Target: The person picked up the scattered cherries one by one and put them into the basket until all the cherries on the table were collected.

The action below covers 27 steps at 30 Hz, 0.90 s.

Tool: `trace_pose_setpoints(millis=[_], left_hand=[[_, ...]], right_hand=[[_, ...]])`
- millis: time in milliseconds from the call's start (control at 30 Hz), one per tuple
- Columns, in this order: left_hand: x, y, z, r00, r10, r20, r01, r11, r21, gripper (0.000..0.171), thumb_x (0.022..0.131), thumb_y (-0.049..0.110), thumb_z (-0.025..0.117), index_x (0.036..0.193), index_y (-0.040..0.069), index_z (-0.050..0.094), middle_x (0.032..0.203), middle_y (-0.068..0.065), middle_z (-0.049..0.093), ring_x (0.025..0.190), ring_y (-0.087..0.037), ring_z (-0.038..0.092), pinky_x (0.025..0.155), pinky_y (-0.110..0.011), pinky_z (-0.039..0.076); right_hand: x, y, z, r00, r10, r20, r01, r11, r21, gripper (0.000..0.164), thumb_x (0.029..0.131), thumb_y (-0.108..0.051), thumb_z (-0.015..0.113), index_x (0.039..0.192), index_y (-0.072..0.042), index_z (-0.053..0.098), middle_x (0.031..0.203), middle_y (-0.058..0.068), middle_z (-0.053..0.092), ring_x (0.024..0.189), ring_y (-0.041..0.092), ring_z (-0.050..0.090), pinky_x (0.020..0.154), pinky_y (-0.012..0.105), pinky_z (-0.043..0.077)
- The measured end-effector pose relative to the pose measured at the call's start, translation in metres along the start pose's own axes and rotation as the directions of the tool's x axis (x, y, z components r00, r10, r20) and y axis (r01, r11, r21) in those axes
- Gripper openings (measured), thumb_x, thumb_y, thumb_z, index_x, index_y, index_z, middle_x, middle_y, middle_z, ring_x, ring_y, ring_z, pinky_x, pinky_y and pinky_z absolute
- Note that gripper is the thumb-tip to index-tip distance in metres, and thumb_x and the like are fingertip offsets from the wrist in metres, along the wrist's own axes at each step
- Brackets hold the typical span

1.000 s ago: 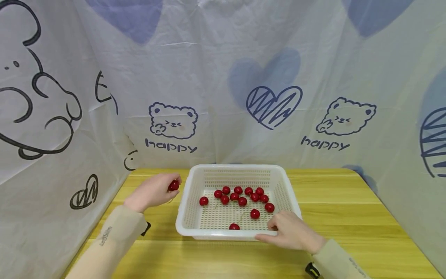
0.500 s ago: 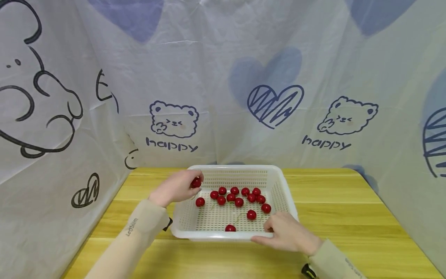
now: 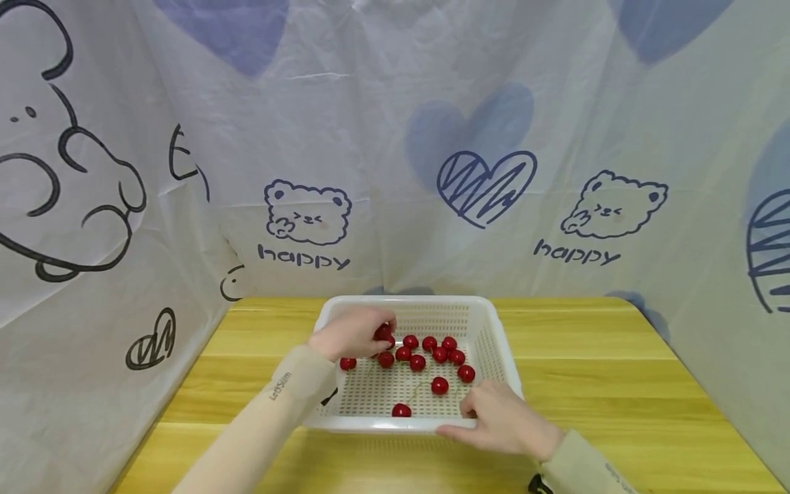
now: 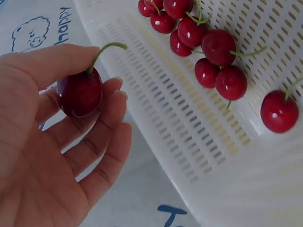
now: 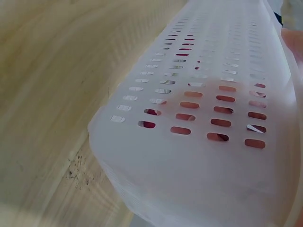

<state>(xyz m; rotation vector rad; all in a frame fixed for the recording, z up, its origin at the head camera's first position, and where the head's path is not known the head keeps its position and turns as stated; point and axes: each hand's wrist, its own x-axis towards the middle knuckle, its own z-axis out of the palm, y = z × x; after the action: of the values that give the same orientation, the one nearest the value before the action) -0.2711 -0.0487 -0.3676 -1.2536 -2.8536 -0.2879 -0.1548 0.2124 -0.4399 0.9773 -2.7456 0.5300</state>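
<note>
My left hand is over the left back part of a white perforated basket, pinching a dark red cherry between thumb and fingers. The cherry's green stem points up past the thumb in the left wrist view. Several more red cherries with stems lie spread on the basket's floor, most of them in a loose cluster toward the back. At the front right, my right hand grips the basket's rim, thumb outside and fingers curled inside. Its fingers show through the slots of the basket wall in the right wrist view.
The basket stands on a yellow wood-grain table, whose surface extends to both sides of it. A pale cloth printed with hearts and bears hangs behind the table and along its left side.
My left hand has carried the cherry rightward, from beside the basket to above the cherries inside. The basket has shifted slightly left and toward me, with my right hand still on its rim.
</note>
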Motion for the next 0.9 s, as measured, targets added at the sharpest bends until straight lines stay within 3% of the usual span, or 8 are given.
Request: trace_pose_setpoints(millis=[233,500,633,900], left_hand=[[0.013,0.006,0.011,0.993,0.009,0.114,-0.004,0.999,-0.049,0.009,0.085,0.019,0.067,0.090,0.018,0.059,0.074,0.008,0.056,0.068,-0.008,0.053,0.062,-0.023,0.046],[0.021,0.012,0.027,0.983,0.004,0.185,0.004,0.999,-0.043,0.014,0.084,0.022,0.070,0.095,0.017,0.062,0.077,0.009,0.055,0.071,-0.009,0.053,0.064,-0.024,0.046],[0.024,0.017,0.034,0.977,-0.007,0.211,0.015,0.999,-0.038,0.012,0.081,0.022,0.071,0.087,0.019,0.060,0.075,0.009,0.055,0.069,-0.009,0.053,0.061,-0.024,0.045],[0.026,0.027,0.050,0.959,-0.037,0.283,0.047,0.998,-0.031,0.015,0.081,0.025,0.073,0.089,0.021,0.061,0.075,0.010,0.055,0.071,-0.008,0.052,0.062,-0.023,0.046]], right_hand=[[0.000,-0.003,0.000,1.000,0.017,0.021,-0.017,1.000,0.015,0.058,0.081,-0.068,0.054,0.046,-0.026,0.035,0.043,-0.019,0.021,0.041,-0.003,0.021,0.040,0.017,0.022],[-0.005,-0.004,-0.001,1.000,-0.001,0.027,0.001,1.000,0.000,0.057,0.081,-0.068,0.055,0.045,-0.027,0.038,0.043,-0.019,0.020,0.043,0.000,0.027,0.045,0.019,0.026],[-0.007,-0.005,-0.001,1.000,0.000,0.025,0.000,1.000,-0.001,0.057,0.081,-0.067,0.056,0.045,-0.026,0.038,0.043,-0.019,0.018,0.043,0.000,0.026,0.044,0.019,0.024],[-0.008,-0.007,-0.003,1.000,-0.009,0.025,0.009,1.000,0.007,0.059,0.081,-0.067,0.055,0.045,-0.025,0.036,0.043,-0.019,0.016,0.043,0.000,0.021,0.044,0.019,0.023]])
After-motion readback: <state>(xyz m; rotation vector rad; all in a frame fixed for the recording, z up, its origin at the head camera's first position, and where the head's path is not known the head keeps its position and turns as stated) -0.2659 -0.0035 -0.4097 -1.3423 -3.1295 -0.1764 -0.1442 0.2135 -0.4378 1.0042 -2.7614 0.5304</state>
